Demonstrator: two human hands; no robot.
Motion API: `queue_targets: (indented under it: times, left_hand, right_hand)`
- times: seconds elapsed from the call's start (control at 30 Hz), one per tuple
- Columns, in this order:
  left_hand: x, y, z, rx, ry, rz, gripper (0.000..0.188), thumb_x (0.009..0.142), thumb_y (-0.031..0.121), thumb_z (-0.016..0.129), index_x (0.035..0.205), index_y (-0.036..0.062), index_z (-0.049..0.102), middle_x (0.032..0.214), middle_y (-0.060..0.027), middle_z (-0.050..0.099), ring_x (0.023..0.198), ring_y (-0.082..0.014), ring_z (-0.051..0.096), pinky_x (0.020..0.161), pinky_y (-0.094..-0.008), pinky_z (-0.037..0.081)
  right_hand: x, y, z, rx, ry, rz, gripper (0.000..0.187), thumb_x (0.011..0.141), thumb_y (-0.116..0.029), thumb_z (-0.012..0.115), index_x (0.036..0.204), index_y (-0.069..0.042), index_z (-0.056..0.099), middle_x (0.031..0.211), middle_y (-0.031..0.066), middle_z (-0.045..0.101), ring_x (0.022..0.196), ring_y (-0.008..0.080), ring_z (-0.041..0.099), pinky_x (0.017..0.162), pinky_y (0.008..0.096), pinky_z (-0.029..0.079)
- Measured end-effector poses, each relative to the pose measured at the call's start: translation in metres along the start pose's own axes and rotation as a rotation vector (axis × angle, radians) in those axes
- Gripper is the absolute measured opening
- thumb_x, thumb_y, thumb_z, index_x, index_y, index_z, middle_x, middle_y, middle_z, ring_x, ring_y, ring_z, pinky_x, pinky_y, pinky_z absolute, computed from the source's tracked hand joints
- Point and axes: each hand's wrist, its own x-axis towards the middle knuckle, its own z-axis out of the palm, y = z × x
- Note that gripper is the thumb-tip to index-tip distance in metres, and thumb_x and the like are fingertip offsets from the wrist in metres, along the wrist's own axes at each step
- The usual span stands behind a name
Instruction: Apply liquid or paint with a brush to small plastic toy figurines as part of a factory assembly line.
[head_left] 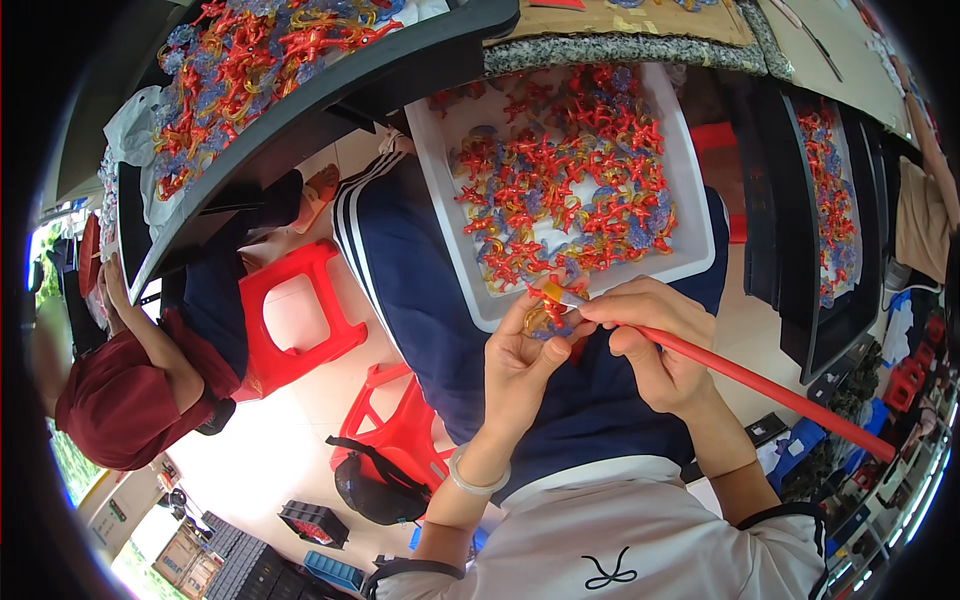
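Holding red-and-blue figurine (545, 320) and red-handled brush (770, 382) at centre of frame.
Pinching figurine in nearly closed fingers of left hand (515, 372); gripping brush in curled fingers of right hand (672, 316).

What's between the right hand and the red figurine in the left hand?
The pale, yellow-tipped front end of the red-handled tool; head view.

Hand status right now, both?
Left hand: closed, holding a small red, yellow and blue figure in its fingers.
Right hand: closed, holding a red-handled brush.
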Motion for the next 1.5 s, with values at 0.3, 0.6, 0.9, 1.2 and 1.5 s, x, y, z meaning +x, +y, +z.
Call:
queue_targets:
  times: [0.3,0.6,0.9,1.2,1.5]
  left_hand:
    - [0.002,0.002,-0.001,-0.027,-0.011,0.018,0.062,0.089,0.015,0.065,0.141,-0.0004,0.035,0.132,-0.0204,0.052,0.118,-0.0333,0.056,0.098,-0.0396,0.048]
    - [0.005,0.003,-0.003,-0.083,-0.070,0.027,0.061,0.090,0.020,0.065,0.140,0.0027,0.036,0.136,-0.0233,0.048,0.123,-0.0372,0.052,0.099,-0.0421,0.047]
    - [0.001,-0.001,0.001,0.123,-0.012,0.116,0.059,0.088,0.012,0.066,0.139,-0.0002,0.038,0.134,-0.0206,0.050,0.122,-0.0361,0.053,0.098,-0.0399,0.048]
    - [0.001,-0.004,0.002,0.260,0.043,0.235,0.061,0.083,-0.004,0.067,0.138,-0.0013,0.040,0.137,-0.0187,0.049,0.121,-0.0306,0.054,0.095,-0.0348,0.050]
    - [0.000,-0.005,0.008,0.605,0.106,0.317,0.060,0.078,-0.011,0.069,0.133,-0.0025,0.046,0.118,-0.0175,0.063,0.108,-0.0179,0.060,0.092,-0.0304,0.051]
  right_hand:
    - [0.000,0.008,-0.009,-0.041,0.002,-0.030,0.016,0.088,-0.017,0.063,0.091,-0.003,0.069,0.072,0.0064,0.065,0.061,0.0204,0.058,0.062,0.0304,0.043]
    - [-0.003,0.004,-0.007,-0.021,0.029,-0.044,0.017,0.086,-0.021,0.066,0.089,-0.004,0.070,0.073,0.0064,0.067,0.059,0.0203,0.056,0.061,0.0302,0.041]
    - [0.001,0.002,-0.006,0.022,0.028,-0.052,0.013,0.086,-0.016,0.065,0.086,-0.004,0.069,0.068,0.0059,0.065,0.059,0.0206,0.056,0.062,0.0310,0.040]
    - [-0.003,0.001,-0.009,-0.183,-0.038,-0.064,0.019,0.088,-0.019,0.063,0.084,-0.001,0.069,0.069,0.0079,0.065,0.061,0.0202,0.057,0.065,0.0321,0.042]
    - [-0.006,0.000,-0.002,-0.085,-0.033,-0.059,0.007,0.080,-0.009,0.069,0.082,-0.003,0.069,0.069,0.0071,0.065,0.059,0.0220,0.056,0.062,0.0315,0.042]
